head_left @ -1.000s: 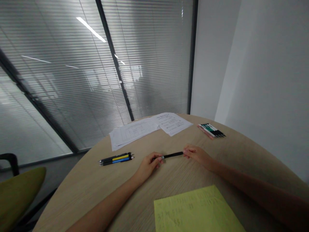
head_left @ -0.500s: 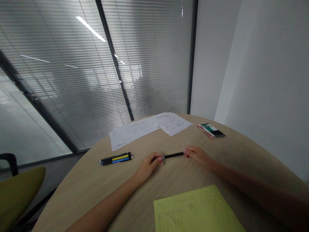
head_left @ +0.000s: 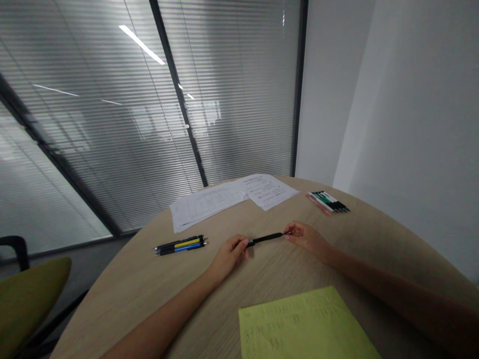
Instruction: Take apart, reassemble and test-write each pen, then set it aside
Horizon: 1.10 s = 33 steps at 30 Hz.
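A slim black pen (head_left: 266, 239) lies almost level between my two hands, just above the table. My left hand (head_left: 229, 254) is closed around its left end, thumb on top. At the pen's narrow metal-coloured tip, the fingertips of my right hand (head_left: 304, 237) pinch together; whether a small part sits between them is too fine to see. Left of my left hand lie several pens (head_left: 181, 245) side by side, mostly black, with yellow and blue barrels among them. A yellow sheet (head_left: 299, 324) with faint handwriting lies nearest me.
Printed white papers (head_left: 209, 203) overlap near the far edge of the round wooden table (head_left: 130, 294). More pens (head_left: 329, 202), in white, green, pink and black, lie in a row at the far right. A green chair (head_left: 33, 294) stands left of the table.
The pen's right end has risen slightly, and my right hand has moved up a little with its fingers more curled at the tip. My left hand still holds the other end.
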### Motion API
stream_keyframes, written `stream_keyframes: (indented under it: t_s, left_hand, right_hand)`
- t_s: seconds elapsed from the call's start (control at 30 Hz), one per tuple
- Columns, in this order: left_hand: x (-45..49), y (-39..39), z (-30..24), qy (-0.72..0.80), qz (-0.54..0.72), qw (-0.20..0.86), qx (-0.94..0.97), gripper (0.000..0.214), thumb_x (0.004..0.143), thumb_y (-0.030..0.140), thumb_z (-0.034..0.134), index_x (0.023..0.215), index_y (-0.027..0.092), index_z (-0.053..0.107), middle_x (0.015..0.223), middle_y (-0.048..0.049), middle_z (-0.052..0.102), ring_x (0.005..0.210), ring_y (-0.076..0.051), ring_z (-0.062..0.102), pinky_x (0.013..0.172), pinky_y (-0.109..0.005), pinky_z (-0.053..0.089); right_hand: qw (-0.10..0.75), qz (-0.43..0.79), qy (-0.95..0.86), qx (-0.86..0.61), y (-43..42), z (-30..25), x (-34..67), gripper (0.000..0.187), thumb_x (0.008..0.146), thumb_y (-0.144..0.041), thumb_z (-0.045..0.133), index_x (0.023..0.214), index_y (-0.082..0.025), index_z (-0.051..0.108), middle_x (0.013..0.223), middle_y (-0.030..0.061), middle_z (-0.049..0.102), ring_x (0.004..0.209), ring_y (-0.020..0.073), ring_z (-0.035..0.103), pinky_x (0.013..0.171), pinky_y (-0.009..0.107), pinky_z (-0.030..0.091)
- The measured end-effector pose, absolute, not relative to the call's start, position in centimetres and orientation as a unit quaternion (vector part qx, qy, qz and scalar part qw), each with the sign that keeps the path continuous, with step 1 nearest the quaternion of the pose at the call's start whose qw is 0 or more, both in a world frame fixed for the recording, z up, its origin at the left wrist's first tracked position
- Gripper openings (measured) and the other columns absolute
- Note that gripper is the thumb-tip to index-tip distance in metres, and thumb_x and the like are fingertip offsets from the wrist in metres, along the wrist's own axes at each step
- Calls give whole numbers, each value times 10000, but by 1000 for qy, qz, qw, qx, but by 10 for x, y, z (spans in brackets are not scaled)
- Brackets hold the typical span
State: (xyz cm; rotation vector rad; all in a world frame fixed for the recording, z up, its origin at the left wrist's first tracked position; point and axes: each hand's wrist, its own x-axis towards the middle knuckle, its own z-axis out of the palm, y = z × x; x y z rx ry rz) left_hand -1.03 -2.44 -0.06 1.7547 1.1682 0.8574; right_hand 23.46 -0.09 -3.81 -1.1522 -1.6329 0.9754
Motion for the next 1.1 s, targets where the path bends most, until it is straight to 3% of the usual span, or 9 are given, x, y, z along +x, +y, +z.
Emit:
stream_keyframes:
  t_s: [0.27,0.57,0.77,0.93,1.1]
  left_hand:
    - [-11,-23,0,484,384,419,665,338,740,480,428,700,159,523,512,45,506,421,-82,369,430,-202,287]
    - [-12,-22,1,506,404,395,652,327,728,468,435,645,166,530,499,42,505,433,-94,390,444,-210,293]
    - [-13,-21,0,510,407,396,646,308,735,449,436,655,167,530,506,44,510,432,-93,388,444,-208,292]
    - [-13,-21,-3,510,410,401,642,300,736,442,443,677,162,531,510,44,516,421,-88,379,435,-204,294]
    - [-14,-19,-5,514,420,386,641,303,726,442,446,658,159,531,514,39,518,428,-92,400,438,-206,308]
  right_hand:
    - [473,426,-601,-483,-3,-33,237,215,616,-329,581,752,-203,473,607,-32,559,518,102,516,466,217,389]
    - [488,348,-612,-516,0,-34,237,136,643,-270,515,757,-202,485,591,-29,542,527,117,518,493,239,410]
    - [387,211,-681,-585,13,-31,251,138,661,-207,501,791,-194,544,691,10,605,644,147,566,599,260,433]
    - [337,174,-699,-607,35,-29,265,159,636,-115,484,754,-166,577,764,58,629,694,167,567,653,274,423]
    - [281,156,-721,-614,57,-30,270,196,600,-69,473,702,-144,623,699,58,634,667,179,565,615,265,407]
